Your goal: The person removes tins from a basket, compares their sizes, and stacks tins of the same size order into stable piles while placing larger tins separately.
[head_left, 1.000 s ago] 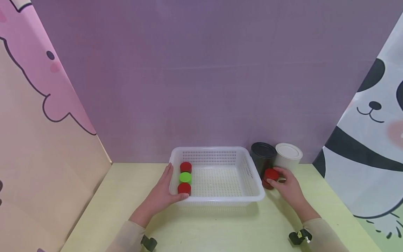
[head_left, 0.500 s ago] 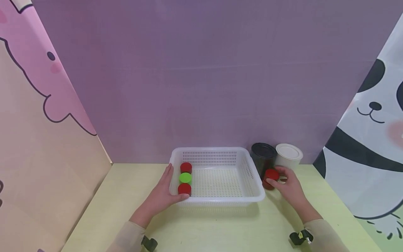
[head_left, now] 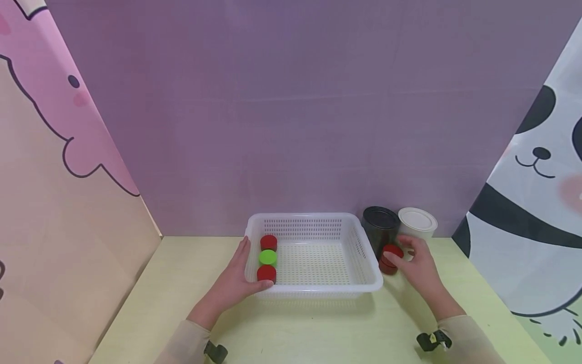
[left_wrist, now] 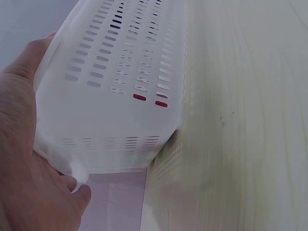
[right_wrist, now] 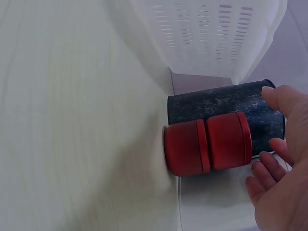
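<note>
My left hand (head_left: 232, 275) holds a white plastic basket (head_left: 313, 288) at its near left corner, thumb over the front rim and fingers along the left side. Inside, along that side, stand a red round tin (head_left: 269, 242), a green one (head_left: 268, 258) and another red one (head_left: 266, 273). My right hand (head_left: 418, 265) is spread beside a stack of two red tins right of the basket. Thumb and fingers stand apart from the upper tin (right_wrist: 227, 141) in the right wrist view; the lower tin (right_wrist: 185, 148) sits on the table.
A black can (head_left: 381, 222) and a white can (head_left: 417, 221) stand behind the red stack, near the purple back wall (head_left: 291, 126). The pale wooden table (head_left: 313, 328) extends in front of the basket. Printed panels flank it on both sides.
My right hand's fingers have drawn away from the upper red tin, which sits on the lower one. The left hand and the basket have not moved.
</note>
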Available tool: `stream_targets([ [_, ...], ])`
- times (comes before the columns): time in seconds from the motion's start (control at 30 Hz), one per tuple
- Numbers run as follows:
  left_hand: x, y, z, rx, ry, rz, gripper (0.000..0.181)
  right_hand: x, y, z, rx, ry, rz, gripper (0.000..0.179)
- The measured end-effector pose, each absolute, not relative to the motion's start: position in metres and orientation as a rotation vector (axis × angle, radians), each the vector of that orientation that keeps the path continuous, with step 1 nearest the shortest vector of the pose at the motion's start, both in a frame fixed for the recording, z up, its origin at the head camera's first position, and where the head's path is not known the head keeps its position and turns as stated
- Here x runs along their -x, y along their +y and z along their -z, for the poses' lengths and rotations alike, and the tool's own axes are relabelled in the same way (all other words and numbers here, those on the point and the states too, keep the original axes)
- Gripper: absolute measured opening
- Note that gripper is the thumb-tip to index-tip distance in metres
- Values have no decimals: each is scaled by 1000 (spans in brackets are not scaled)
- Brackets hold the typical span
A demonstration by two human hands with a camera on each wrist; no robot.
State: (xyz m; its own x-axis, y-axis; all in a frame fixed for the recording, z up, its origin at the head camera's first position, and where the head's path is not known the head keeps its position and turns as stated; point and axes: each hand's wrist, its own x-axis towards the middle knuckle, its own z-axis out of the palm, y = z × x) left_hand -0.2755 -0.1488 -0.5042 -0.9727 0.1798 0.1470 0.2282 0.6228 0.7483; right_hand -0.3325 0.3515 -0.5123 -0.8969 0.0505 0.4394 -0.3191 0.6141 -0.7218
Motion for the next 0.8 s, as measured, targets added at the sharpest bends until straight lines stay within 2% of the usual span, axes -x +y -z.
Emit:
stream_targets([
  [0.4, 277, -149, 506, 343, -2782, 1283, 134, 330, 345, 500, -198, -2399, -1178, 56],
  [0.8, 275, -148, 504, 331, -2801, 1261, 132, 326, 315, 474, -321, -2337, -1236, 46],
])
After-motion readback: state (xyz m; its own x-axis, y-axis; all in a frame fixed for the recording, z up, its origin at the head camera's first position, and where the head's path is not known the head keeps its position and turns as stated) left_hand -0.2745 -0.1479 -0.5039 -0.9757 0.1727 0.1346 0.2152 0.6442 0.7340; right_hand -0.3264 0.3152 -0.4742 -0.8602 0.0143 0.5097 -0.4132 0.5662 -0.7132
